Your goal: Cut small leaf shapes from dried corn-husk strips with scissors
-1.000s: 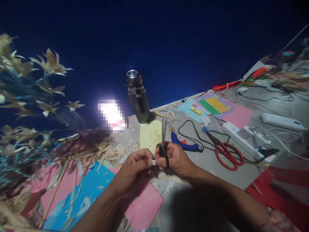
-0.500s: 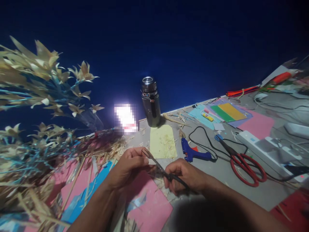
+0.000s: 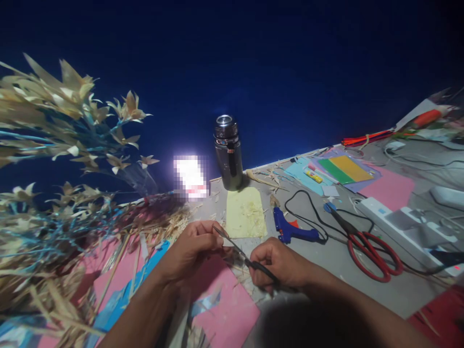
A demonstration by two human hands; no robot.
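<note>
My left hand point(image 3: 201, 246) pinches a small pale strip point(image 3: 227, 242) between thumb and fingertips, above the pink sheet point(image 3: 228, 309). My right hand point(image 3: 273, 265) is wrapped round the dark handles of a pair of scissors point(image 3: 241, 252). Their blades point up and left, across the strip and close to the left fingertips. Whether the blades cut into the strip I cannot tell. Just beyond both hands lies a pale yellow card point(image 3: 239, 208) with shavings and glue-like bits on it.
A dark flask point(image 3: 229, 164) stands behind the card. To the right lie a blue glue gun point(image 3: 297, 233), red-handled scissors point(image 3: 375, 256) and a white power strip point(image 3: 395, 237) with cables. Dried-leaf flowers point(image 3: 83, 121) and straw scraps fill the left. A bright blurred screen point(image 3: 191, 178) glows at the back.
The scissor blades look closer together now, and my right hand has moved slightly right. My left hand keeps its pinch on the strip. The whole view has shifted a little.
</note>
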